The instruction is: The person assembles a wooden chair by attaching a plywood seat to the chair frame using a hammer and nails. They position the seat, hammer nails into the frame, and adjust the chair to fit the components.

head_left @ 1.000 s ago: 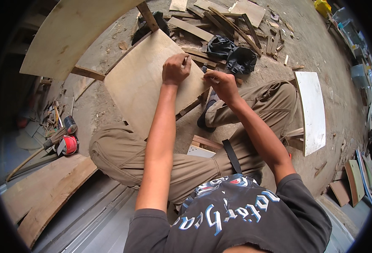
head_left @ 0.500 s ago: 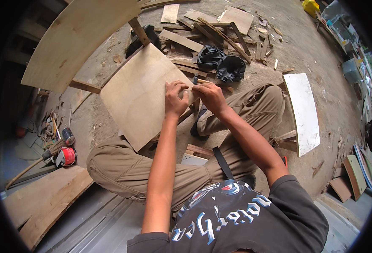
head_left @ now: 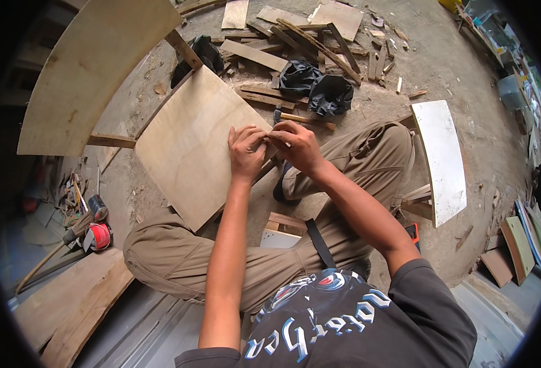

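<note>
A wooden chair with a plywood seat (head_left: pixel 190 141) and a broad plywood backrest (head_left: pixel 92 73) stands tilted before my knees. Over the seat's near right corner, my left hand (head_left: pixel 247 154) is closed, thumb and fingertips pinched together. My right hand (head_left: pixel 298 149) meets it there, its fingertips also pinched and touching those of the left. Whatever small thing they hold, if any, is hidden between the fingers. Just beyond the hands lies a hammer (head_left: pixel 306 119) with a wooden handle.
Past the hammer lie black plastic bags (head_left: pixel 330 98) and a heap of wood scraps (head_left: pixel 282 43). A white curved board (head_left: pixel 439 162) stands on wooden supports at the right. To the left are a red reel (head_left: pixel 100 236), a can (head_left: pixel 98 208) and a thick plank (head_left: pixel 77 300).
My left thumb and fingers have closed from a wider gap, and both hands have come together. The hammer shows more fully. The whole view has shifted slightly.
</note>
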`<state>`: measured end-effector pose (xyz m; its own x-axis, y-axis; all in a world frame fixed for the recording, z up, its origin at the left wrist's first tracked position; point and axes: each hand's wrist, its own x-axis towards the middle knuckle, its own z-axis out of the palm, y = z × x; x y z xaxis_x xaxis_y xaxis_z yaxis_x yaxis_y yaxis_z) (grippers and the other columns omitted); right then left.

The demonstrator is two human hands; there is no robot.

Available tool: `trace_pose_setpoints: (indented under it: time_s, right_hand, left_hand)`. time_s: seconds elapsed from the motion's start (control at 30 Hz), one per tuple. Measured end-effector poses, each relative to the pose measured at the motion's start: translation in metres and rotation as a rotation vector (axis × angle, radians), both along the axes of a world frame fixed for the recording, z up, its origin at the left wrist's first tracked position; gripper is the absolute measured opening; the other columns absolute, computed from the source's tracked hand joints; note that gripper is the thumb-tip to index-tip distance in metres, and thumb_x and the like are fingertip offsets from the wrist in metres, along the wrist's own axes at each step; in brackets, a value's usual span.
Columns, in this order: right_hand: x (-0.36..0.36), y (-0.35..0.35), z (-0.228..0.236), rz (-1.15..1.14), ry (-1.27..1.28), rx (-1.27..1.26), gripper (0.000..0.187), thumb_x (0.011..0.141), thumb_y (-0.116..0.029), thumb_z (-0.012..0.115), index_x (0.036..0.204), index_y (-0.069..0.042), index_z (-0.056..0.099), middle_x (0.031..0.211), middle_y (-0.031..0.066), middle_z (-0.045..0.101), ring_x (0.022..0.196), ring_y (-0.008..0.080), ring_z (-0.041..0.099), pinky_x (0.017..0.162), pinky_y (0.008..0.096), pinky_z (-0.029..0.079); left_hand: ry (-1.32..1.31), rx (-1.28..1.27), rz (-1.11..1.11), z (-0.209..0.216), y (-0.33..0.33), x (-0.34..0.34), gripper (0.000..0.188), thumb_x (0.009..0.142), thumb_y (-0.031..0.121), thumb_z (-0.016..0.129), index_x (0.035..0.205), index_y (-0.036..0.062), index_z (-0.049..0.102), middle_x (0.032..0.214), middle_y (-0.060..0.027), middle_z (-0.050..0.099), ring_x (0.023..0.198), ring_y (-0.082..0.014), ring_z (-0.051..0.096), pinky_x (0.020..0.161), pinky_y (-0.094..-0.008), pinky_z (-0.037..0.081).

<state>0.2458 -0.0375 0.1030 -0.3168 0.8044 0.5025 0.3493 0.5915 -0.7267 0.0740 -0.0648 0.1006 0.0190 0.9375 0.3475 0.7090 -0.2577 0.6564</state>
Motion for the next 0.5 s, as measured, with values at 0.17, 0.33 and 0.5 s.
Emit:
trace_pose_setpoints:
  time_s: [0.17, 0.33, 0.5]
  right_hand:
    - [-0.001, -0.001, 0.015, 0.023, 0.074, -0.091, 0.02, 0.083, -0.012, 0.074, 0.103, -0.006, 0.072, 0.104, 0.0145, 0.066, 0.085, 0.0299, 0.069, 0.076, 0.0385, 0.056]
    - [-0.006, 0.031, 0.01, -0.225, 0.184, -0.368, 0.021, 0.09, -0.015, 0.069, 0.106, -0.001, 0.07, 0.1, 0.0174, 0.067, 0.083, 0.0262, 0.069, 0.072, 0.0362, 0.055]
    - [0.029, 0.129, -0.082, -0.352, -0.255, -0.681, 0.038, 0.089, -0.034, 0.069, 0.098, 0.002, 0.073, 0.097, 0.0226, 0.072, 0.091, 0.0348, 0.071, 0.081, 0.0399, 0.055]
  left_hand:
    - [0.068, 0.066, -0.019, 0.0, -0.001, -0.002, 0.015, 0.081, 0.011, 0.073, 0.096, 0.0113, 0.072, 0.103, -0.0014, 0.069, 0.115, -0.0236, 0.06, 0.114, -0.0521, 0.025]
    - [0.073, 0.035, -0.025, 0.008, -0.003, -0.003, 0.012, 0.081, 0.012, 0.075, 0.092, 0.0119, 0.071, 0.101, -0.0003, 0.069, 0.114, -0.0224, 0.06, 0.115, -0.0508, 0.024]
    - [0.046, 0.03, -0.02, 0.007, -0.001, 0.001, 0.011, 0.08, 0.012, 0.076, 0.09, 0.0122, 0.072, 0.1, 0.0003, 0.068, 0.113, -0.022, 0.06, 0.116, -0.0508, 0.023]
